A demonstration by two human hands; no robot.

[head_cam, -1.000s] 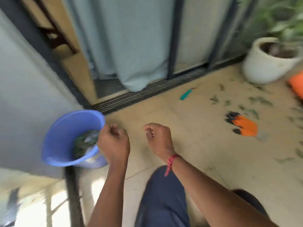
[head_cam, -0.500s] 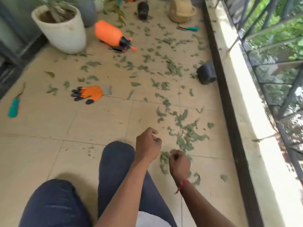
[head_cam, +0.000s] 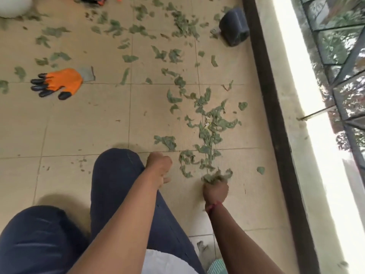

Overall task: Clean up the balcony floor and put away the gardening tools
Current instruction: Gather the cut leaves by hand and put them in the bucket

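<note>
Right hand (head_cam: pixel 215 191) is clenched around a clump of leaf scraps (head_cam: pixel 216 177) low on the tiled floor (head_cam: pixel 83 123), green bits sticking out above the knuckles. Left hand (head_cam: pixel 159 168) is curled into a loose fist just beside the knee, nothing visible in it; can't tell if it holds any bits. Loose leaves (head_cam: pixel 211 125) trail up the floor from the right hand toward the dark pot (head_cam: pixel 234 26) tipped near the ledge, thickest right in front of the fist. Leaves look light, limp, crumbly; likely to slip out of a loose grip, so best raked together and scooped as a bunch, fingers under the pile. Orange glove (head_cam: pixel 59 82) lies flat, well apart to the left, soft, easy to pinch at the grey cuff. Much of the floor is not yet cleared.
</note>
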